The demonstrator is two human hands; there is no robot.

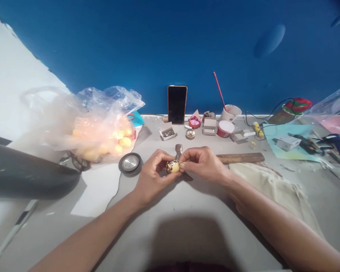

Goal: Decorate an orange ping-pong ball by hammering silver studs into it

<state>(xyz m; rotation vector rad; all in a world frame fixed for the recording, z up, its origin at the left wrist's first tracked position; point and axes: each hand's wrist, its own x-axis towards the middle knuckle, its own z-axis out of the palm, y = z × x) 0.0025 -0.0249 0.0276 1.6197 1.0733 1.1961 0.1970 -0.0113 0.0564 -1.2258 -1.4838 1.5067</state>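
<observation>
While both hands meet over the middle of the grey surface [187, 226], one small yellow ball [172, 166], round and speckled with dark studs, sits pinched between them: the left hand [153, 173] cups it with fingers curled shut around its near side, and the right hand [202, 162] presses closed fingertips against its right edge. Just behind the knuckles lies one hammer [238, 158], metal head by the hands, long wooden handle running right. Left of the hands sits one round roll of dark tape [130, 164] with a shiny centre. Beyond it, one crinkled clear plastic bag [102, 121] bulges with many more yellow balls, too blurred to count. Further back stand one small open box of studs [168, 133], one dark phone [177, 104] propped upright against the blue wall, and one white cup [231, 112] holding a single red stick. One pale cloth [272, 185] lies rumpled under the right forearm.
</observation>
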